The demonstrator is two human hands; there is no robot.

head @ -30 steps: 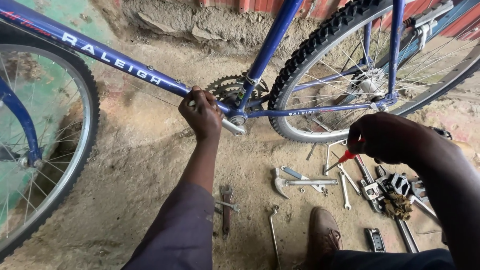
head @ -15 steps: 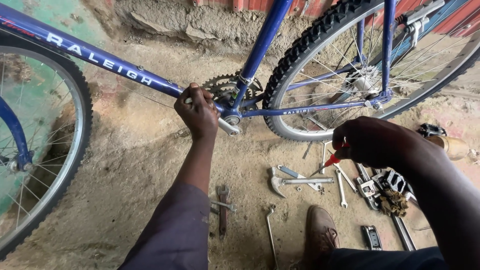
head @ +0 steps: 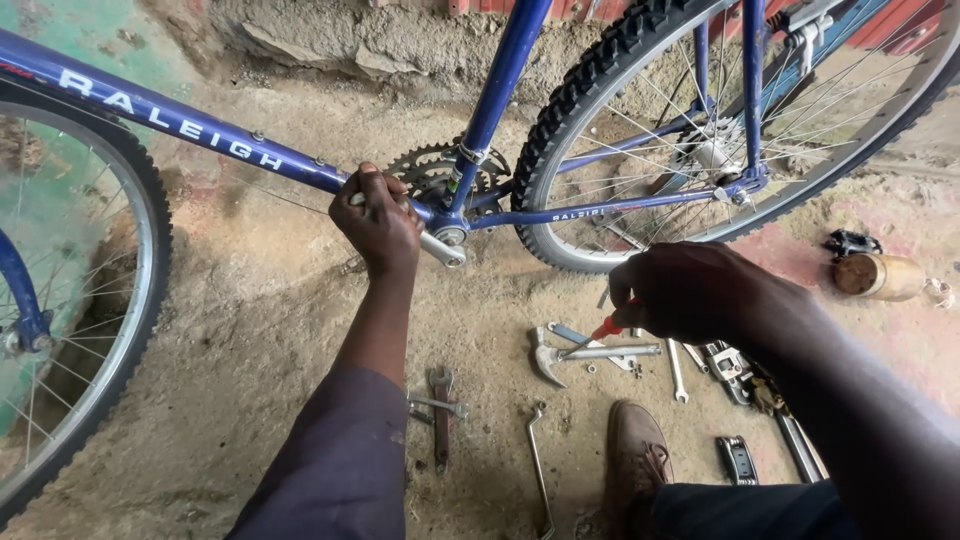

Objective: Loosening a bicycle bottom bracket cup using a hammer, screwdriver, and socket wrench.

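A blue bicycle (head: 500,90) stands on dirt ground, its frame tubes meeting at the bottom bracket (head: 448,238) beside the chainrings (head: 428,170). My left hand (head: 378,218) is closed around the down tube just left of the bracket. My right hand (head: 690,292) hovers lower right, gripping a red-handled screwdriver (head: 598,332) whose tip points down-left toward the ground tools. The rear wheel (head: 740,120) is behind my right hand, and part of the front wheel (head: 90,300) shows at the left.
Tools lie on the dirt: a hammer (head: 585,353), wrenches (head: 440,415), a thin bent bar (head: 538,465) and a pedal (head: 738,460). My brown shoe (head: 636,455) rests by them. A rusty tin (head: 880,276) stands at the right. A rough wall runs behind.
My right hand with the screwdriver has drifted slightly left and up from the tool pile. My left hand keeps its hold on the frame. The view has shifted a little.
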